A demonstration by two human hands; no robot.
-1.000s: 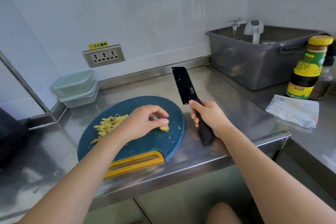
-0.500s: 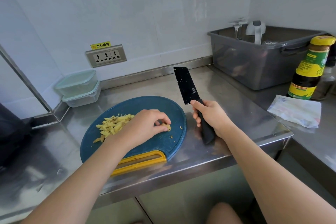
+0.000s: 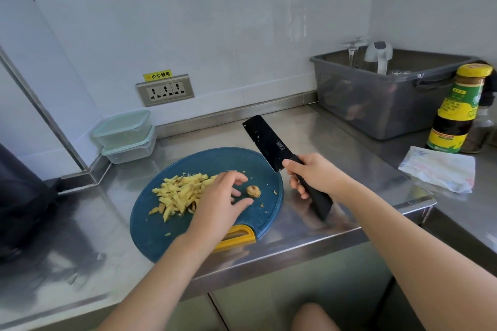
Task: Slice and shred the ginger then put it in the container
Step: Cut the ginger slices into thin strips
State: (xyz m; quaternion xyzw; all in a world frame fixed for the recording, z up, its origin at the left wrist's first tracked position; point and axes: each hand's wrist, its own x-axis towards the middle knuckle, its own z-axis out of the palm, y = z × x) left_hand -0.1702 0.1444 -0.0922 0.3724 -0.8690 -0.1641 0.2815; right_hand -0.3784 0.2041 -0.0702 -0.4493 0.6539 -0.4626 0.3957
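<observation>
Stainless steel forms the worktop (image 3: 336, 142), which is backed by a white tiled wall. Over a round blue cutting board (image 3: 236, 160), the fingers (image 3: 234, 175) of the left hand (image 3: 217, 204) are held loosely spread and slightly bent, with nothing gripped between them. The right side of the shredded ginger (image 3: 180, 193) is overlapped by this hand, and whether the pile is touched cannot be told. A small ginger stub (image 3: 253, 191) is seen just beside the fingertips, apart from them, on the board's right part. The handle of a black knife (image 3: 265, 142) is gripped in the curled fingers of the right hand (image 3: 314, 177), just beyond the board's right rim, and the blade is pointed towards the back edge. The pile and the stub are both carried by the board, whose yellow handle (image 3: 239, 236) is turned to the front edge. Two lidded containers (image 3: 125, 129) are stacked in the back left corner, well apart from the ginger, below a wall socket (image 3: 165, 90). Towards the right, a grey tub (image 3: 376, 105) is set against the wall, with a sauce bottle (image 3: 457, 110) and a crumpled cloth (image 3: 438, 169) near it.
</observation>
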